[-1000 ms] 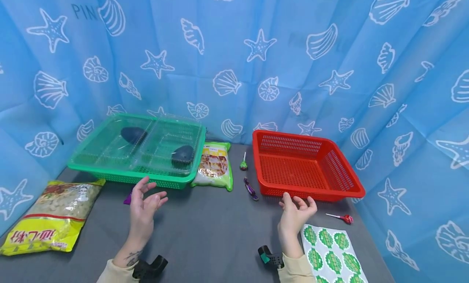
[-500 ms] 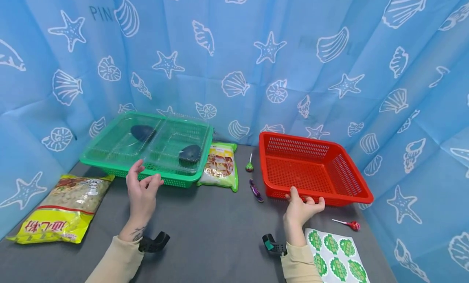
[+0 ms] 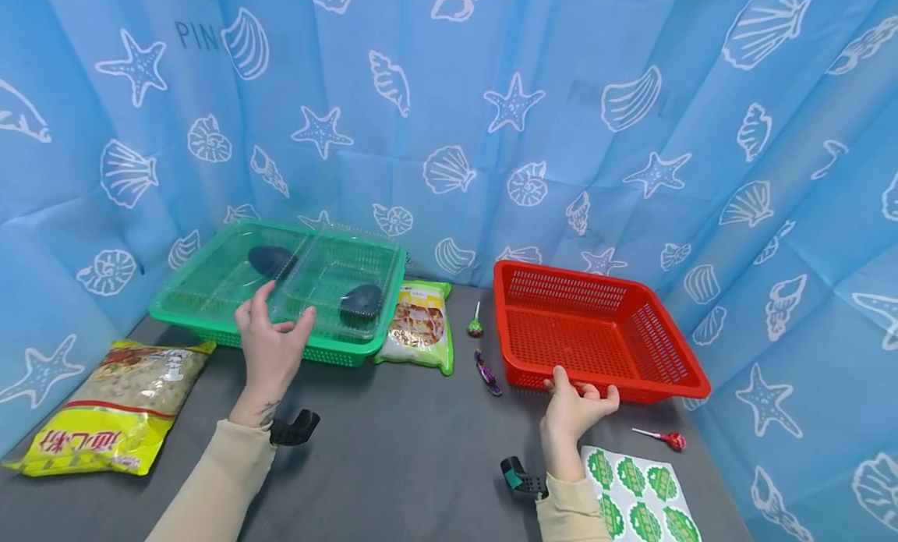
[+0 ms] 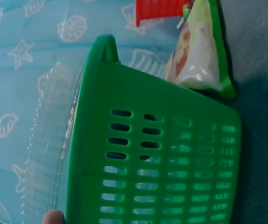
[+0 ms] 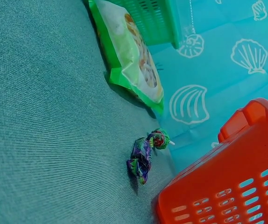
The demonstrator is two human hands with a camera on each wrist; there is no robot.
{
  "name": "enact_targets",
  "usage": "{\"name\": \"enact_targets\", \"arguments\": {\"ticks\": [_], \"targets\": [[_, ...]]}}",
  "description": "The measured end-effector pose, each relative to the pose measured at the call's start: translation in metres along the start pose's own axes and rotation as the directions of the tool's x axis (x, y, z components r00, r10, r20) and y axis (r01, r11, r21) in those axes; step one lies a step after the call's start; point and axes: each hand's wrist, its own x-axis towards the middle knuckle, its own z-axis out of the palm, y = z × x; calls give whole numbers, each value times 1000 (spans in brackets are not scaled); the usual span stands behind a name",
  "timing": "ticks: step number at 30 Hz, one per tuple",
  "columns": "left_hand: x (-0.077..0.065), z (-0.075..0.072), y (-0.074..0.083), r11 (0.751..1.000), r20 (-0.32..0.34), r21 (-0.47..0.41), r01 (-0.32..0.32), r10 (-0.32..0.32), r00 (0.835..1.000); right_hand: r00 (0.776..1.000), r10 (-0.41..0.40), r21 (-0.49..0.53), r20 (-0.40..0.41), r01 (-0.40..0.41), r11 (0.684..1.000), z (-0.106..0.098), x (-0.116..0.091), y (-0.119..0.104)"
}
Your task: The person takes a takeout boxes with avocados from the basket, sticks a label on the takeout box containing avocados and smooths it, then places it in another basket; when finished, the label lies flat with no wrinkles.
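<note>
My left hand (image 3: 270, 343) reaches over the front rim of the green basket (image 3: 351, 353), thumb and fingers spread. A clear plastic container (image 3: 330, 269) lies in that basket, with two dark oval objects visible through it. In the left wrist view, a fingertip (image 4: 53, 217) is beside the clear container (image 4: 47, 140); whether it touches is unclear. My right hand (image 3: 571, 409) is at the front wall of the red basket (image 3: 603, 384), its fingers loosely bent and partly hidden. I cannot tell whether they touch the basket, which has nothing visible inside.
A yellow pasta bag (image 3: 115, 409) lies at left. Between the baskets are a green-edged food packet (image 3: 417, 327), a green lollipop (image 3: 475, 326) and a purple-wrapped candy (image 3: 487, 373). At right are a red lollipop (image 3: 673, 441) and a sticker sheet (image 3: 638, 487). A blue curtain (image 3: 449, 121) hangs behind.
My left hand has moved forward from the table to above the green basket's front rim. The right hand has shifted slightly toward the red basket. The head view has turned a little left.
</note>
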Motion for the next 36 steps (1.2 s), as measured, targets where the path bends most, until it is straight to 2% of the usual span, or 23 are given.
{"name": "enact_targets", "arguments": {"ticks": [7,10,15,21,26,36], "targets": [[13,9,1,995,49,101,-12,7,999,1000,3,-5,3,-3,1000,-1,-1,0],[15,13,0,993,49,118,-19,14,999,1000,6,-6,6,-6,1000,0,-1,-1],[16,19,-1,996,20,90,-28,26,999,1000,5,4,13,-5,1000,0,-1,-2],[17,27,0,997,-18,51,49,-49,999,1000,-8,15,11,8,1000,0,-1,-3],[19,32,2,996,-84,13,88,-87,993,1000,-22,7,11,22,1000,1,-2,-3],[24,33,7,992,-174,-111,53,-72,982,999,-21,40,32,20,999,0,-2,-3]]}}
